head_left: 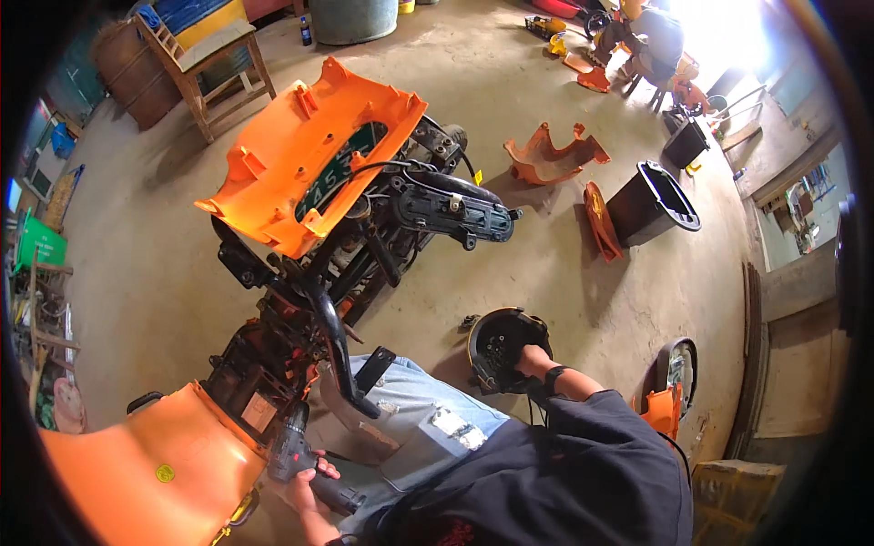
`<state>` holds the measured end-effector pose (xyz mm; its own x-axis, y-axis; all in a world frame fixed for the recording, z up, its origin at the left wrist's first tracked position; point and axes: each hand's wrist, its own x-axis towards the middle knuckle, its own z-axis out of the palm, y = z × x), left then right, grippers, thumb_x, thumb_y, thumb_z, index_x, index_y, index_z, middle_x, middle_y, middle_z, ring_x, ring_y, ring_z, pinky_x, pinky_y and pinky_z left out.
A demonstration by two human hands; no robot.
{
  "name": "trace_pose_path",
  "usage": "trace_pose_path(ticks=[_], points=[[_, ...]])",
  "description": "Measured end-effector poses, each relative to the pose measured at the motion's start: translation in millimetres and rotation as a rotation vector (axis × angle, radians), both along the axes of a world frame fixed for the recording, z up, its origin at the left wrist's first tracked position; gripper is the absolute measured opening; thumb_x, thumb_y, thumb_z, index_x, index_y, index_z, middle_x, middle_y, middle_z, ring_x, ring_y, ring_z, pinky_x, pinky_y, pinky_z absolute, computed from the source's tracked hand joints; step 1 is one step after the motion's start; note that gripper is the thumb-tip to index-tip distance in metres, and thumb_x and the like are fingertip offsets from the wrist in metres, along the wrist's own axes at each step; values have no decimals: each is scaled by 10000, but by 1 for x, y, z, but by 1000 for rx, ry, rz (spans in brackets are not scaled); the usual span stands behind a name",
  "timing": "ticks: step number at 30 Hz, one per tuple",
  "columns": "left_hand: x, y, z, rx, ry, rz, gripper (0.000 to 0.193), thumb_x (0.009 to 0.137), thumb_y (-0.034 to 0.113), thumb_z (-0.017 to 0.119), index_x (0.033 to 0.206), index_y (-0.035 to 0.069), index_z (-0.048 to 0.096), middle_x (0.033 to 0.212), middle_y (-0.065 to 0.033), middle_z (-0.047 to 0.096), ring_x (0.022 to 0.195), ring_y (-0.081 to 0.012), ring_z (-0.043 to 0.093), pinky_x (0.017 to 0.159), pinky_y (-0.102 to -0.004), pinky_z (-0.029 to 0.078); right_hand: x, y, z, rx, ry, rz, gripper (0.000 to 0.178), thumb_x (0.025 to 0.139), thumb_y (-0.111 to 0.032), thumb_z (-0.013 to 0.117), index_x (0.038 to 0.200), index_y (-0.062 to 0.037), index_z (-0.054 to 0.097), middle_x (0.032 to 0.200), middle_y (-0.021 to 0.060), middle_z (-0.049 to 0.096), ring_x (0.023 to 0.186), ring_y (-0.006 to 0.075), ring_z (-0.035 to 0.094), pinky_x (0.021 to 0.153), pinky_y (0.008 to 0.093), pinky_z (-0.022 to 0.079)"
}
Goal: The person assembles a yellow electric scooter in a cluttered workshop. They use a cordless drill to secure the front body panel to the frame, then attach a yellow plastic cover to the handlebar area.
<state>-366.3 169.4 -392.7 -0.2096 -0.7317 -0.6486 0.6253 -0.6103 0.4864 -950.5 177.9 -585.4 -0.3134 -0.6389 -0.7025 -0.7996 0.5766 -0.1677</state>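
My left hand [311, 475] is wrapped round a dark cordless drill [289, 449], low beside the stripped frame of a motor scooter [250, 362]. The drill's nose points up toward the frame, next to an orange body panel [173, 455]. My right hand [533, 361] reaches down into a round black bowl [492, 380], which looks like an upturned helmet. Small screws or nuts [496, 348] lie inside it. The fingertips of that hand are hidden, so I cannot tell what they grip.
An orange panel [282, 136] covers one end of the scooter, with a black lamp unit [451, 211] beside it. On the floor to the right are a curved orange cover [553, 159] and a black bin-like box [637, 214]. A wooden chair [196, 77] stands far left.
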Motion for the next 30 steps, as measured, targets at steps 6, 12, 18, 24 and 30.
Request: trace_pose_path(ticks=[6, 12, 18, 24, 30], points=[[0, 5, 2, -42, 46, -3, 540, 683, 143, 620, 1182, 4, 467, 843, -73, 508, 780, -204, 510, 803, -365, 470, 16, -56, 116, 143, -245, 230, 256, 784, -245, 626, 752, -5, 709, 653, 100, 694, 603, 203, 697, 582, 338, 552], [13, 9, -24, -42, 146, 77, 526, 759, 118, 617, 1238, -23, 452, 827, -66, 513, 783, -201, 521, 769, -347, 474, 115, -143, 250, 112, -750, 801, 269, 817, -239, 581, 782, 17, 655, 708, 119, 693, 627, 178, 681, 586, 323, 499], [-7, 15, 17, -64, -113, 18, 462, 808, 44, 624, 1243, -54, 503, 780, -81, 564, 717, -230, 598, 716, -370, 497, 284, -134, 272, -168, -1000, 1057, 187, 824, -206, 643, 891, -31, 638, 800, 131, 678, 743, 268, 663, 660, 391, 500], [-34, 47, 50, -7, -47, 34, 319, 892, 68, 623, 1191, -17, 557, 896, -111, 667, 808, -232, 656, 777, -355, 534, 338, -91, 257, -398, -917, 1410, 193, 808, -206, 637, 874, -26, 616, 838, 142, 656, 759, 342, 664, 698, 435, 532], [-40, 66, 24, -146, -118, -26, 207, 934, 117, 615, 1112, 18, 584, 894, -110, 667, 811, -208, 653, 763, -346, 537, 379, -76, 244, -323, -652, 1661, 253, 828, -262, 643, 923, -31, 606, 844, 145, 659, 762, 300, 690, 634, 401, 566]])
